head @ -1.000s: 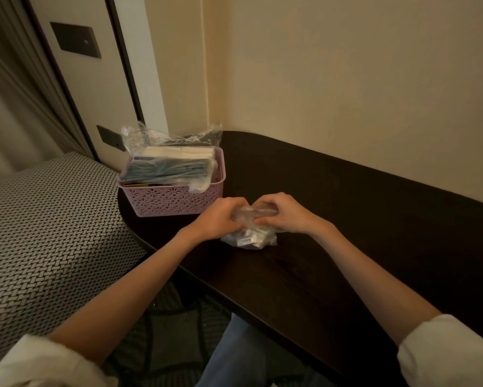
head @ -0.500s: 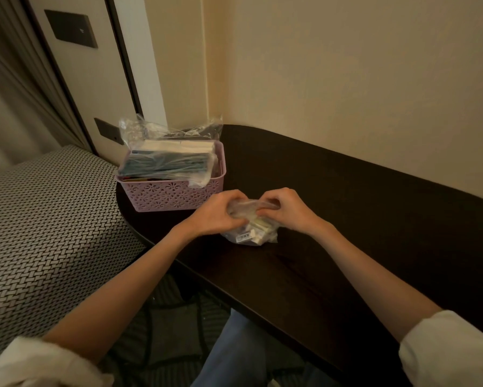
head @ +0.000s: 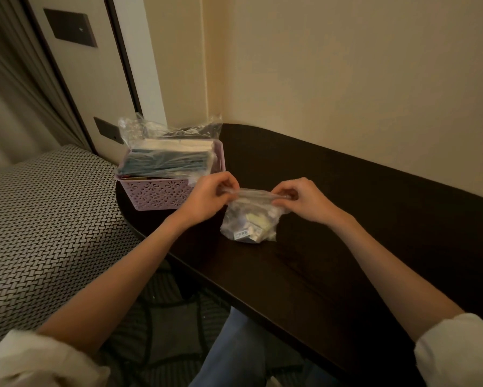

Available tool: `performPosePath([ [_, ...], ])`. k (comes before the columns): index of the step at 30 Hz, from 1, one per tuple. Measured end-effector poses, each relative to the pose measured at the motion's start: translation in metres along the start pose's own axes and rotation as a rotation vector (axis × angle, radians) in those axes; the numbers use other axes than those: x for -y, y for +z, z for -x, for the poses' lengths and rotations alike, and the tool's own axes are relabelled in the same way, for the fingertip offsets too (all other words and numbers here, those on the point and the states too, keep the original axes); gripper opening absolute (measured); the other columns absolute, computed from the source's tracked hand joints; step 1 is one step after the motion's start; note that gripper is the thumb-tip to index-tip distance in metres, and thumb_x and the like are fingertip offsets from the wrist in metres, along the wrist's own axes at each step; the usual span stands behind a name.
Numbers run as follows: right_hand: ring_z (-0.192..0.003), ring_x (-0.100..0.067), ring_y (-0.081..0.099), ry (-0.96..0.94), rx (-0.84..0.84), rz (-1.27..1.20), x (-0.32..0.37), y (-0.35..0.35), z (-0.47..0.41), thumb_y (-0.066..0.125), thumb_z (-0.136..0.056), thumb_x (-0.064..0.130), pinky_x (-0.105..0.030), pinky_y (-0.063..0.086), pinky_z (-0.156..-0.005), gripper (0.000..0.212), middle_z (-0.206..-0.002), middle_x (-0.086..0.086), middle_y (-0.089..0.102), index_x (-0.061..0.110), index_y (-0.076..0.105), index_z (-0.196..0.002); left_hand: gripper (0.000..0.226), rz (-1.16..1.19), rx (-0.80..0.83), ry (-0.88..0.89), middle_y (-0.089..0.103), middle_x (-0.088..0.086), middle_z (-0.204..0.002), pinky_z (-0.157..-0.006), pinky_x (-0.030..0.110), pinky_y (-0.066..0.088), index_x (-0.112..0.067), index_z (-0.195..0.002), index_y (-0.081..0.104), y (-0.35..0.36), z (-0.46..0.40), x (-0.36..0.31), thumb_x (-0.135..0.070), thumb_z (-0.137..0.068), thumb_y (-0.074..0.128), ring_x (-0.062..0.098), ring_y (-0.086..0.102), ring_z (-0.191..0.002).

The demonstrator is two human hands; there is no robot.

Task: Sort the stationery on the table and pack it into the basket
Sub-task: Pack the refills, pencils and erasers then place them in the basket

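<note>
Off to the left lay a cushioned surface covered in a black-and-white woven pattern, running up against the rounded end of the dark table. On that end of the table, close to the corner of the wall, stood the pink basket with its cut-out flower sides, already stuffed: clear plastic packets of flat, dark and pale items stood up above its rim, their crinkled tops poking toward the wall. Just right of the basket's near corner was the left hand, fingers curled, thumb and fingertips pinching the left end of the top edge of a small clear bag. The bag sat with its bottom on the table, between the two hands, its top strip pulled taut and level; inside were small pale and dark pieces I could not make out, one showing a white label with a barcode. The right hand pinched the opposite end of that top edge in the same way, fingers curled tight on the plastic. Both forearms were bare, with white sleeves pushed up near the elbows, and blue jeans showed below the table's edge.
</note>
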State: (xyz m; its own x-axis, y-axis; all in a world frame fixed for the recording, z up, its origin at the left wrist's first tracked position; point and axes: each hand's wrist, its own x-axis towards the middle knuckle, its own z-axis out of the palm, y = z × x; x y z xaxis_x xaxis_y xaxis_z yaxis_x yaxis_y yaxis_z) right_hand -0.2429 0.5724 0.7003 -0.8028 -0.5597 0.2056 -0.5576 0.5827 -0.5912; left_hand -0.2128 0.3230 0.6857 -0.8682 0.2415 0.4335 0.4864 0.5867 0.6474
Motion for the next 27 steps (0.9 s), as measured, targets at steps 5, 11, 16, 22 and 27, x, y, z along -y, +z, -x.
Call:
performPosePath([
  [5, -0.081, -0.015, 0.066, 0.03, -0.091, -0.121, 0.003, -0.004, 0.003, 0.067, -0.087, 0.008, -0.039, 0.058, -0.074, 0.012, -0.091, 0.002, 0.068, 0.016, 0.071, -0.094, 0.013, -0.029, -0.002, 0.073, 0.062, -0.006, -0.084, -0.066, 0.012, 0.047, -0.008, -0.09, 0.066, -0.003, 0.002, -0.002, 0.004, -0.083, 0.067, -0.001, 0.059, -0.075],
  [11, -0.084, -0.019, 0.064, 0.018, -0.163, -0.265, 0.006, 0.002, 0.013, 0.063, -0.084, -0.005, -0.035, 0.055, -0.075, 0.021, -0.091, -0.002, 0.065, 0.014, 0.07, -0.084, 0.017, -0.045, -0.062, 0.117, 0.064, 0.001, -0.087, -0.064, 0.022, 0.051, -0.005, -0.086, 0.067, -0.004, 0.011, 0.004, 0.011, -0.081, 0.062, 0.008, 0.061, -0.077],
  [16, -0.084, -0.01, 0.059, 0.001, -0.229, -0.259, 0.006, 0.012, 0.025, 0.064, -0.084, -0.003, -0.02, 0.049, -0.069, 0.025, -0.098, -0.001, 0.06, 0.019, 0.072, -0.077, 0.016, -0.144, -0.099, 0.241, 0.068, 0.006, -0.096, -0.075, 0.016, 0.054, -0.007, -0.08, 0.07, -0.001, 0.029, 0.007, 0.009, -0.078, 0.071, 0.009, 0.064, -0.089],
  [22, -0.107, -0.005, 0.058, -0.019, -0.138, -0.116, 0.01, 0.016, 0.037, 0.056, -0.088, -0.005, -0.021, 0.051, -0.087, 0.029, -0.113, 0.003, 0.062, 0.016, 0.072, -0.077, 0.019, -0.193, -0.067, 0.226, 0.069, 0.003, -0.095, -0.076, 0.029, 0.057, -0.01, -0.084, 0.065, -0.002, 0.036, 0.009, 0.008, -0.081, 0.066, 0.013, 0.067, -0.089],
  [27, -0.097, -0.01, 0.058, -0.067, -0.08, 0.079, 0.012, 0.016, 0.039, 0.061, -0.086, -0.001, -0.023, 0.05, -0.082, 0.023, -0.11, 0.006, 0.056, 0.016, 0.076, -0.082, 0.014, -0.153, -0.06, 0.17, 0.068, 0.001, -0.089, -0.075, 0.019, 0.054, -0.009, -0.087, 0.068, -0.002, 0.041, -0.002, -0.015, -0.077, 0.059, 0.012, 0.065, -0.08],
])
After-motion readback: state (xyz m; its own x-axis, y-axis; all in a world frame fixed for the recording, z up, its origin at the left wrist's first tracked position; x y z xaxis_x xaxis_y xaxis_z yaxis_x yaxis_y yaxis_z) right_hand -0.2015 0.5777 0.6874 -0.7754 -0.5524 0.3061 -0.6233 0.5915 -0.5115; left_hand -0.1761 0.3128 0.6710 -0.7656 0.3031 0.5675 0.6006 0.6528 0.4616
